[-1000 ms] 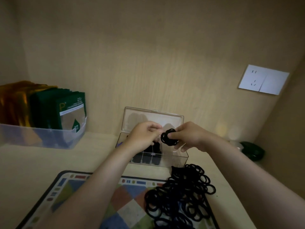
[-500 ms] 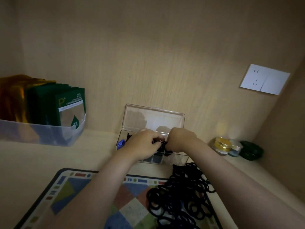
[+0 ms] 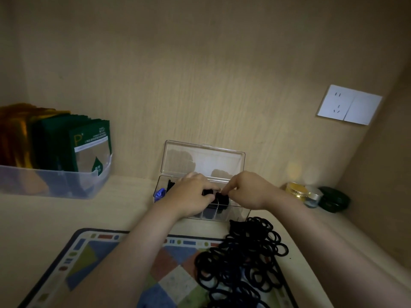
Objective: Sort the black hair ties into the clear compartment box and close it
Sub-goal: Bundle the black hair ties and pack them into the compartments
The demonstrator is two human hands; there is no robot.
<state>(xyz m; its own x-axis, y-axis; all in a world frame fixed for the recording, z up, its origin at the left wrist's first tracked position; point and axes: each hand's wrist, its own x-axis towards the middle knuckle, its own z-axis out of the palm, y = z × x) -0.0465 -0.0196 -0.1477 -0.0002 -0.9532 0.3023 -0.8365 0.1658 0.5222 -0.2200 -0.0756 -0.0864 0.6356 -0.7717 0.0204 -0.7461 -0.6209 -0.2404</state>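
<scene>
Your left hand (image 3: 191,196) and right hand (image 3: 250,190) sit knuckles up, side by side, with the fingertips almost meeting. The fingers (image 3: 230,190) of both hands are curled downward and pinch a small bunch of black hair ties (image 3: 222,198) between them. Your bare forearms come in from behind the fingers and converge toward them, wrists roughly level.

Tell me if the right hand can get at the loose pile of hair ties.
Probably yes: the pile lies uncovered, partly on the mat, beside the right forearm, nothing between. But the right hand now pinches a bundle of ties over the clear box.
</scene>
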